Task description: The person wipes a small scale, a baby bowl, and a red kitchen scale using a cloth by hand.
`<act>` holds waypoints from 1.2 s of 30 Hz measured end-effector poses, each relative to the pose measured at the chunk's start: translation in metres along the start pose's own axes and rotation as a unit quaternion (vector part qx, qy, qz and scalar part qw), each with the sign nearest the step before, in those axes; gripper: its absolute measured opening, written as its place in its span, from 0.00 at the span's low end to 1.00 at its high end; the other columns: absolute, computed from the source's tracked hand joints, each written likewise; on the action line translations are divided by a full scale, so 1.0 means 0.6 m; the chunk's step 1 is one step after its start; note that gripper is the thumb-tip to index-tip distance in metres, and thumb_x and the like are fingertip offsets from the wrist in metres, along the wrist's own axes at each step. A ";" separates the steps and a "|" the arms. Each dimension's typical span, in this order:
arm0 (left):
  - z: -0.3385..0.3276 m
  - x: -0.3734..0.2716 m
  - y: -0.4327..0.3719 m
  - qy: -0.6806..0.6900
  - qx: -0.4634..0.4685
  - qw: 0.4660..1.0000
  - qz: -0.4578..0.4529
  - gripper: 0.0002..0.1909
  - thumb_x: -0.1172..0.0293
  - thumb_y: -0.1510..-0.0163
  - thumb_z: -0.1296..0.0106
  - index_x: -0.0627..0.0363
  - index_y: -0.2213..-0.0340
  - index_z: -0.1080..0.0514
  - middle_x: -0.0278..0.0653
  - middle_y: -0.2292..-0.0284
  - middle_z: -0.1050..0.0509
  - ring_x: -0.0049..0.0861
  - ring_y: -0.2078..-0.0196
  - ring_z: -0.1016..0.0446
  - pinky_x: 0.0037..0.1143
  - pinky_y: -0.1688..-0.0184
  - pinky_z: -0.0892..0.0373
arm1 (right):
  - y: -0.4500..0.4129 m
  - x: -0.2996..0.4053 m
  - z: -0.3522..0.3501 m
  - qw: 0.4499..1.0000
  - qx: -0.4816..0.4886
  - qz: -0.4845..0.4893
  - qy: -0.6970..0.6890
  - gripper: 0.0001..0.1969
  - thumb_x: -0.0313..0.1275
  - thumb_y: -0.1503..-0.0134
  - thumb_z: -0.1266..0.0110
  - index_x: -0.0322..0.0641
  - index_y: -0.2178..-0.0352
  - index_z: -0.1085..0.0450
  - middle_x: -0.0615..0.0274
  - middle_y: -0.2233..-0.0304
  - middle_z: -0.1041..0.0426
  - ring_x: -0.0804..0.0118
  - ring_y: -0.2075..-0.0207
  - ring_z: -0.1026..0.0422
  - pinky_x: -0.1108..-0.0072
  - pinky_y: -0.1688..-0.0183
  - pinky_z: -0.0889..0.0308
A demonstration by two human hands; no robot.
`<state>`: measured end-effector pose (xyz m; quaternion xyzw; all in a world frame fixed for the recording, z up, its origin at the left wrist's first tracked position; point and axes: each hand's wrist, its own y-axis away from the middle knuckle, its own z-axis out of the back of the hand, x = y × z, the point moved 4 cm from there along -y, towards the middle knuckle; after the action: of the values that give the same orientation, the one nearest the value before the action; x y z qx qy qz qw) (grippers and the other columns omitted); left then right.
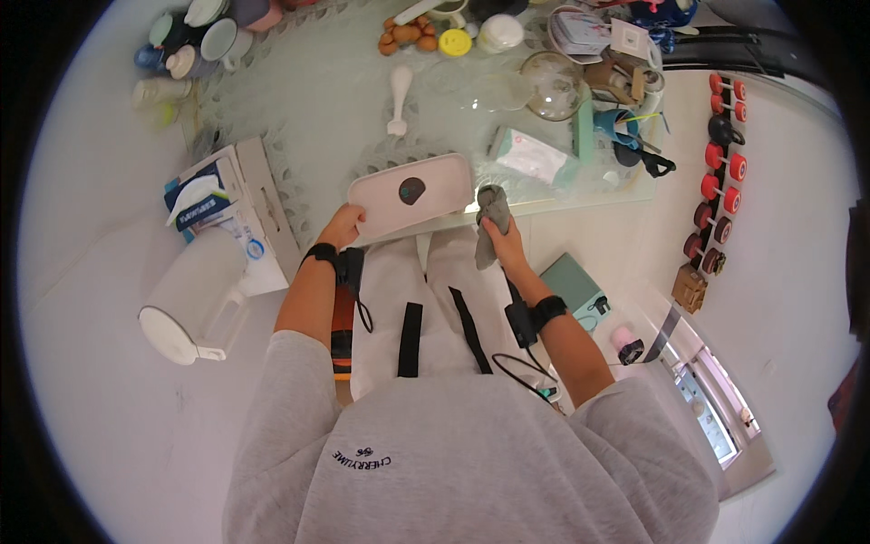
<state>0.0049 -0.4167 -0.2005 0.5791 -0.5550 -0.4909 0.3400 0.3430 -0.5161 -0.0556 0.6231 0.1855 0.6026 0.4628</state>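
A pale pink, flat device with rounded corners lies at the table's near edge. It has a small dark panel with a faint green mark. My left hand grips its lower left corner, the thumb on top. My right hand holds a bunched grey cloth just right of the device, apart from it. Beyond the device, a white handle-shaped object lies on the glass-topped table. A white and green soft packet lies at the right.
Eggs, a yellow lid and a glass lid sit toward the back. A blue cup stands near the right edge. At left are a cardboard box, a tissue pack and a white pitcher. Dumbbells line the floor.
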 end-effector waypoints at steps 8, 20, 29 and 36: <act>-0.109 -0.015 -0.027 0.093 -0.052 0.994 -0.039 0.11 0.82 0.65 0.59 0.66 0.73 0.41 0.37 0.74 0.42 0.26 0.74 0.42 0.21 0.70 0.42 | 0.007 -0.017 0.113 0.999 -0.029 0.021 -0.018 0.24 0.38 0.54 0.47 0.33 0.58 0.41 0.58 0.63 0.34 0.68 0.62 0.35 0.79 0.59 0.40; -0.219 -0.067 -0.030 -0.151 -0.353 0.906 -0.178 0.29 0.69 0.62 0.51 0.69 0.56 0.42 0.51 0.60 0.34 0.43 0.58 0.34 0.31 0.55 0.38 | -0.010 -0.025 0.195 0.999 -0.004 0.044 0.004 0.23 0.36 0.53 0.47 0.34 0.59 0.41 0.58 0.64 0.34 0.68 0.63 0.35 0.79 0.61 0.39; -0.207 -0.088 -0.039 -0.285 -0.424 0.849 -0.136 0.23 0.70 0.61 0.52 0.67 0.60 0.36 0.59 0.62 0.35 0.47 0.61 0.34 0.32 0.57 0.37 | -0.026 0.011 0.153 0.999 0.027 0.027 0.007 0.24 0.36 0.53 0.47 0.33 0.57 0.42 0.57 0.64 0.33 0.68 0.62 0.35 0.79 0.59 0.40; -0.107 -0.282 -0.016 -0.042 -0.368 0.875 -0.311 0.16 0.62 0.56 0.50 0.63 0.69 0.32 0.38 0.76 0.29 0.31 0.70 0.31 0.27 0.66 0.34 | -0.029 0.071 0.074 0.993 0.093 0.075 0.025 0.24 0.36 0.53 0.47 0.35 0.57 0.42 0.59 0.63 0.33 0.68 0.62 0.35 0.79 0.58 0.40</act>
<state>0.0852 -0.2595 -0.1587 0.5340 -0.1396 -0.7638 0.3346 0.3987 -0.4895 -0.0383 0.6603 0.2053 0.6309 0.3519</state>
